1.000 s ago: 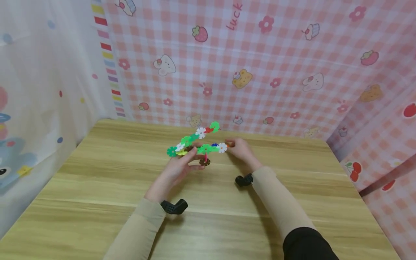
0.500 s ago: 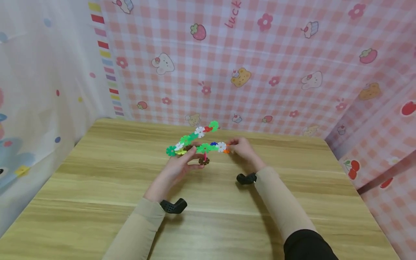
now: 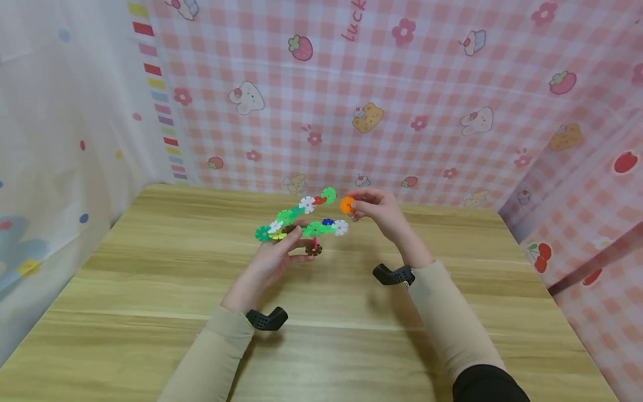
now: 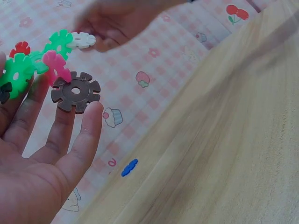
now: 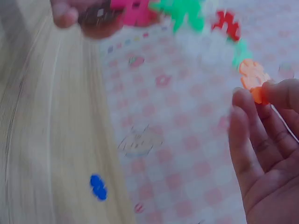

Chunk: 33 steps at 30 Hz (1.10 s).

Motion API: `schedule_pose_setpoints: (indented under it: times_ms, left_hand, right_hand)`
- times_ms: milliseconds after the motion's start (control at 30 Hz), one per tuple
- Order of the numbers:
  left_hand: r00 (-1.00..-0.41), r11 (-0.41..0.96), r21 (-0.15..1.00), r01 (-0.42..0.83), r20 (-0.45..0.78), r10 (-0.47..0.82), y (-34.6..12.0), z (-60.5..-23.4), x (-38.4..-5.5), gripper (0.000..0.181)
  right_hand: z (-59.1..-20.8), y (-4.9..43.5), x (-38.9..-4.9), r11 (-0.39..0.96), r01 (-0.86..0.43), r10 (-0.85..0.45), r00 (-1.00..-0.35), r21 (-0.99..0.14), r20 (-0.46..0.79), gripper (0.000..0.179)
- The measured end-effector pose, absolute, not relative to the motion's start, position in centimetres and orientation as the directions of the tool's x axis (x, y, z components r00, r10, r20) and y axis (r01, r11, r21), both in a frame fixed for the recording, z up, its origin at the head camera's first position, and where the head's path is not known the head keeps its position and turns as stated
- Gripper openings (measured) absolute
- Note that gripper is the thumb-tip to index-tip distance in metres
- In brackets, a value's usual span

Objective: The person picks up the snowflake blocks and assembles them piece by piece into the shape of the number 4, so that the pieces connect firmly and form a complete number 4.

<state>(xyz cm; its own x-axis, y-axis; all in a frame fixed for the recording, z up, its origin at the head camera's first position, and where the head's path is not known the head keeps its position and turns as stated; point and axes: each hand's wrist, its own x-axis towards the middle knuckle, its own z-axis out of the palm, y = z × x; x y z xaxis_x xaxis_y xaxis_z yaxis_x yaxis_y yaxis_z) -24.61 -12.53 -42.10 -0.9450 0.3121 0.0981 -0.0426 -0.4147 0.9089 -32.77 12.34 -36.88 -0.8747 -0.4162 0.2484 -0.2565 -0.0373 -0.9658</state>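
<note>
A chain of interlocking plastic snowflake discs (image 3: 315,229) in green, white, red, yellow, brown and pink is held above the table by my left hand (image 3: 271,258). Its two branches spread to the right; one ends in a white disc (image 3: 340,228), the other in a green disc (image 3: 329,195). A brown disc (image 4: 75,92) hangs from a pink disc (image 4: 55,66) beside my left fingers. Between thumb and fingertips, my right hand (image 3: 385,216) pinches an orange snowflake disc (image 3: 347,205), apart from the chain. The right wrist view shows this orange piece (image 5: 252,73) partly covered by fingers.
A loose blue snowflake disc (image 4: 129,167) lies on the wooden table (image 3: 321,346), near its far side. Behind the table hangs a pink checked cloth (image 3: 331,156). Each wrist carries a black camera mount (image 3: 268,319).
My right hand has moved up and to the right with the orange disc, away from the white disc at the chain's end. The left hand and chain stay nearly still.
</note>
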Motion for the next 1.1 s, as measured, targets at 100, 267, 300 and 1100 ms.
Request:
schedule_pose_setpoints:
  times_ms: [100, 267, 300, 1100]
  left_hand:
    - [-0.945, -0.410, 0.911, -0.038, 0.101, 0.312, -12.7, -42.1, -24.7, 0.024]
    - [-0.941, -0.399, 0.916, -0.039, 0.100, 0.322, -12.7, -42.0, -24.7, 0.025]
    - [-0.941, -0.399, 0.916, -0.043, 0.097, 0.324, -12.7, -42.0, -24.8, 0.027]
    - [-0.944, -0.406, 0.909, -0.092, 0.050, 0.326, -12.5, -42.3, -24.6, 0.032]
  right_hand:
    - [-35.8, 11.8, -32.0, 0.003, -0.365, -0.443, -0.835, -0.931, 0.326, 0.018]
    - [-34.8, 10.6, -31.0, 0.100, -0.471, -0.460, -0.803, -0.877, 0.379, 0.014]
    - [-34.7, 10.3, -30.9, 0.112, -0.481, -0.465, -0.799, -0.869, 0.382, 0.013]
    - [-34.6, 7.6, -29.0, 0.215, -0.464, -0.539, -0.790, -0.859, 0.292, 0.013]
